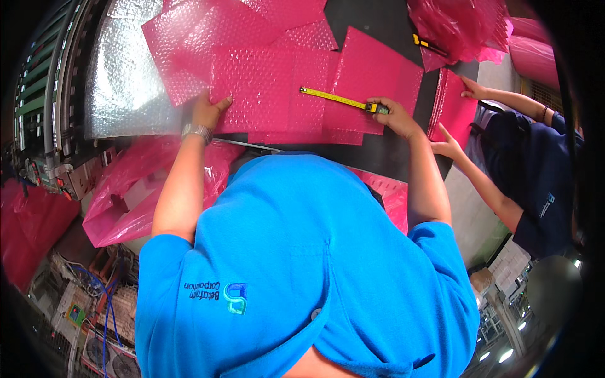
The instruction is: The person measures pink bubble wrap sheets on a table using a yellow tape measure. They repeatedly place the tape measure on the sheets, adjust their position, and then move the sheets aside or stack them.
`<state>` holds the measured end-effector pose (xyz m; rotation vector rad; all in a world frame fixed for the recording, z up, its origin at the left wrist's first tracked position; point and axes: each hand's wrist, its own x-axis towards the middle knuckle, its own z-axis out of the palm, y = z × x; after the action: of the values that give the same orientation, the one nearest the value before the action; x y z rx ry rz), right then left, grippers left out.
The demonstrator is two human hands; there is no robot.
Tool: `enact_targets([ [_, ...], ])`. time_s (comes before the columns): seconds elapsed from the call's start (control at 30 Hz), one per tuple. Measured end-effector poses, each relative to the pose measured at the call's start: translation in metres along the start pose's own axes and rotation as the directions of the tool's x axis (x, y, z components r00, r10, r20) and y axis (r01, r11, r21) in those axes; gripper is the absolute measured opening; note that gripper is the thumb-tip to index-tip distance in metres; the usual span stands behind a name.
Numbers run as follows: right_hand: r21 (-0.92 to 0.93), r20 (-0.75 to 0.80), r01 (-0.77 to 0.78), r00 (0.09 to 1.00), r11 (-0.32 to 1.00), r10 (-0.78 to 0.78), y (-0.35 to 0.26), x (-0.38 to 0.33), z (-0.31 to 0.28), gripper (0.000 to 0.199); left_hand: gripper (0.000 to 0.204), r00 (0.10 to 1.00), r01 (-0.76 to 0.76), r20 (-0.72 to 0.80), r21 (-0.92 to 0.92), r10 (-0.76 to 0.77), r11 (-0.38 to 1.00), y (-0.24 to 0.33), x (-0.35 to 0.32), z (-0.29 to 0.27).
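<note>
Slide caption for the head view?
Right hand holds an extended yellow tape measure over pink bubble-wrap sheets; left hand at their edge.

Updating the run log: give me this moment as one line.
left hand: on pink bubble wrap / right hand: holding tape measure / yellow blade: extended

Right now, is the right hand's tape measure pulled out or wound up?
Pulled out: from the tape measure in the right hand, a yellow strip stretches over the pink bubble wrap.

Forearms (178, 192) extended forward, left hand (207, 114) with thumb (224, 103) spread, right hand (396, 118) curled closed.
</note>
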<state>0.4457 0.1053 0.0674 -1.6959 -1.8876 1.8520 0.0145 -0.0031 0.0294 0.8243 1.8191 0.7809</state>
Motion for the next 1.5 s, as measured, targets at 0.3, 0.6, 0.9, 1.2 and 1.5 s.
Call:
enact_targets([
  [0.3, 0.025, 0.057, -0.007, 0.998, 1.000, 0.005, -0.007, 0.013, 0.005, 0.046, 0.046, 1.000, 0.028, 0.005, -0.008, -0.028, 1.000, 0.008, -0.006, 0.007],
  [0.6, -0.042, 0.035, 0.037, 0.999, 0.998, -0.035, -0.001, 0.023, 0.001, 0.048, 0.048, 1.000, -0.026, 0.006, 0.085, 0.026, 0.996, -0.024, 0.010, 0.005],
  [0.9, -0.112, 0.058, 0.047, 0.998, 0.993, -0.041, -0.007, 0.025, 0.005, 0.052, 0.047, 1.000, -0.013, 0.012, 0.057, 0.012, 0.998, -0.019, 0.005, 0.004],
  [1.2, -0.106, 0.031, 0.084, 0.996, 0.991, -0.081, 0.002, 0.027, 0.005, 0.051, 0.046, 1.000, -0.003, 0.016, -0.013, 0.003, 1.000, -0.031, 0.012, 0.006],
  [1.5, 0.045, 0.008, 0.066, 0.998, 0.997, -0.066, -0.011, 0.014, -0.003, 0.049, 0.043, 0.998, 0.020, 0.056, -0.304, -0.003, 0.952, -0.022, -0.012, -0.001],
])
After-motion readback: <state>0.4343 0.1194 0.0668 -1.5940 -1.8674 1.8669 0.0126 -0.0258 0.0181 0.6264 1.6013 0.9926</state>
